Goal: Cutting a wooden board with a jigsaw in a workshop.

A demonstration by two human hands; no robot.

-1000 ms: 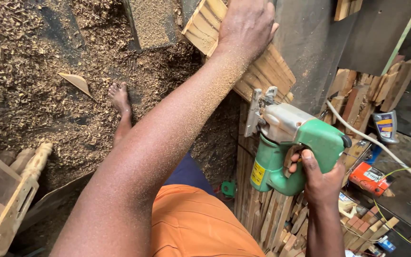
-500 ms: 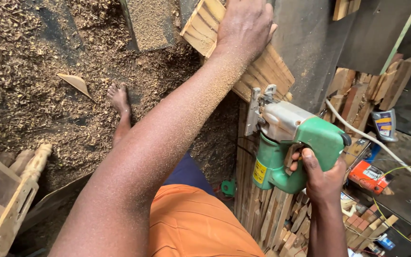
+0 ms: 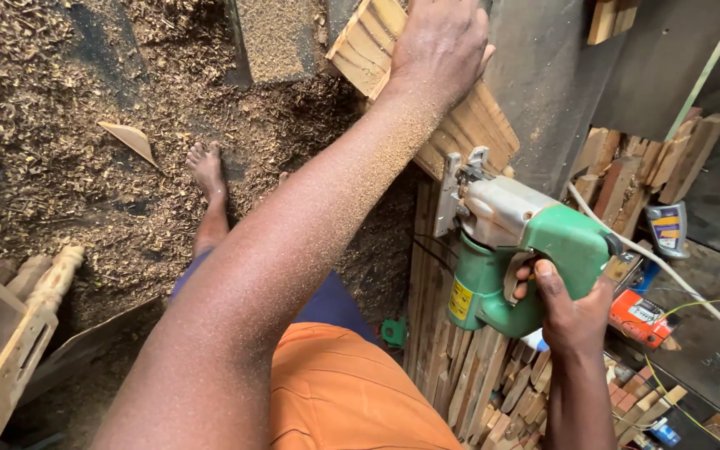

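Sawdust floor below; left hand (image 3: 439, 42) flat on slatted panel (image 3: 468, 125), right hand (image 3: 572, 312) gripping green jigsaw (image 3: 518, 250) at its edge.

Left arm stretches straight forward, sawdust-speckled, its hand (image 3: 439, 42) pressed flat, palm down. Right hand (image 3: 572, 312) curls in a closed grip, wrist bent upward.

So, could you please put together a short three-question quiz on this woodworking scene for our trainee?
1. True or false: the right hand grips the green power saw by its handle.
2. What does the left hand press on? A) the wooden slat panel B) a metal pipe C) a glass sheet
3. What covers the floor around the bare foot?

Key: 1 true. 2 A. 3 Sawdust and wood shavings.
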